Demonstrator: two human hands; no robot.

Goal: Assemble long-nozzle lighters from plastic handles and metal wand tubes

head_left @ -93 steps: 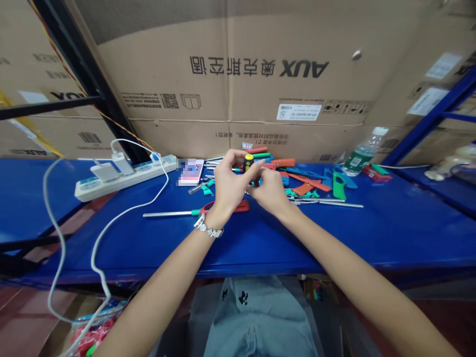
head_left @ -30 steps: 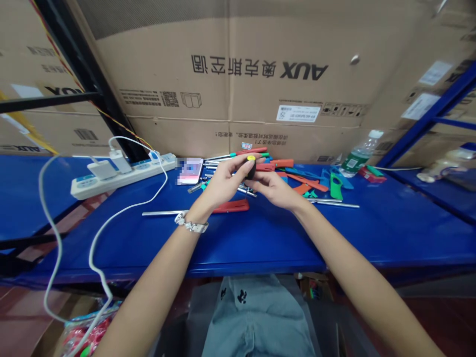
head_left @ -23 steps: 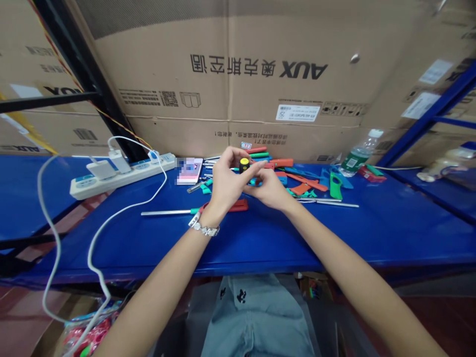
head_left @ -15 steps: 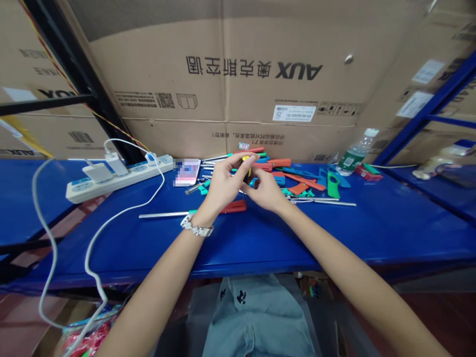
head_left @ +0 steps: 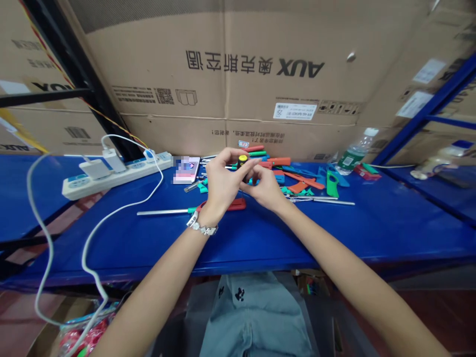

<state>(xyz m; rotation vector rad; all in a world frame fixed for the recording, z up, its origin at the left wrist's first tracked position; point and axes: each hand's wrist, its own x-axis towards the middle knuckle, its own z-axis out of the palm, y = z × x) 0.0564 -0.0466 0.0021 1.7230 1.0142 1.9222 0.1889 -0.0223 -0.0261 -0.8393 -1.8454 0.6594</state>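
My left hand point(head_left: 222, 181) is closed round an upright screwdriver point(head_left: 242, 160) whose yellow and black handle top shows above the fingers. My right hand point(head_left: 266, 187) meets it from the other side, fingertips pinched against the lower part of the screwdriver, which the fingers mostly hide. Under my hands, on the blue tabletop point(head_left: 293, 233), lies a long-nosed lighter with a red handle point(head_left: 237, 204) and a metal tube point(head_left: 163, 212). Part of the handle is covered by my left wrist. Behind my hands spreads a pile of red, blue and green plastic handle parts point(head_left: 297, 181).
A white power strip point(head_left: 122, 178) with plugged-in chargers stands at the left, its white cable point(head_left: 111, 214) looping over the front edge. A phone point(head_left: 186, 170) lies behind my left hand. Metal tubes point(head_left: 327, 200) and a water bottle point(head_left: 351, 161) are at the right, before a large cardboard box point(head_left: 253, 99).
My left hand has turned round the screwdriver, and the handle top has shifted slightly left and shows more clearly. My right hand has barely moved.
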